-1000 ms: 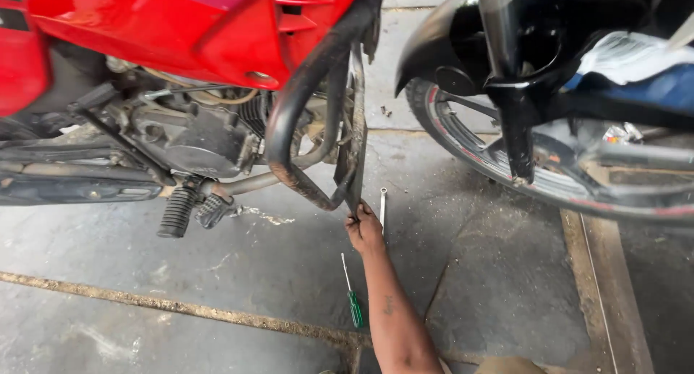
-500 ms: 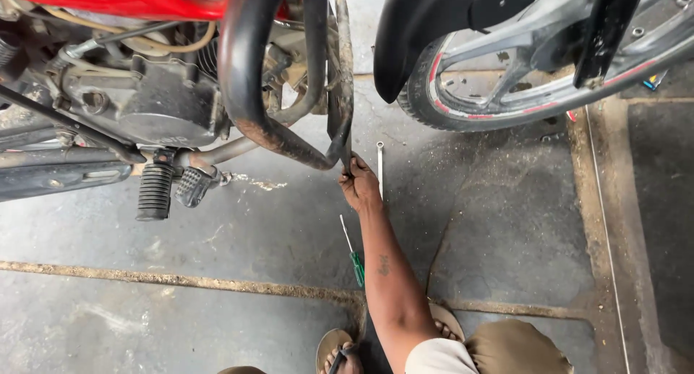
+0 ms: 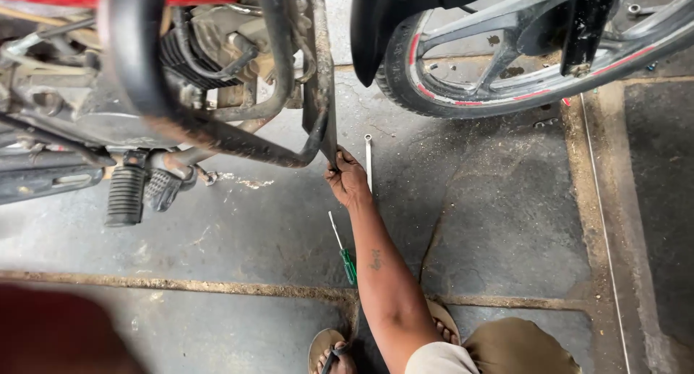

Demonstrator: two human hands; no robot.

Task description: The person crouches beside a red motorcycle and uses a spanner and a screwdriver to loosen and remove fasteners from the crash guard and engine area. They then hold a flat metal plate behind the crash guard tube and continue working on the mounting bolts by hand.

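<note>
Above our right hand (image 3: 348, 180) we see the motorcycle (image 3: 144, 70), its engine block dull grey and grimy under a strip of red bodywork. A thick black crash guard bar (image 3: 217, 132), scuffed and rusty in places, loops down in front of the engine and ends right at our fingers. Up and to the right of the hand is the front wheel (image 3: 520, 92), a black tyre on a rim edged with a red stripe, under a black mudguard. Our right hand is closed around the lower corner of the guard, fingers curled on the flat plate there; how tightly, we cannot tell. Far left of the hand hangs a ribbed black footpeg (image 3: 126, 194). Just right of the knuckles a slim silver wrench (image 3: 368, 160) lies on the concrete floor (image 3: 506, 215). Below the wrist, beside our forearm, lies a green-handled screwdriver (image 3: 343, 249).
</note>
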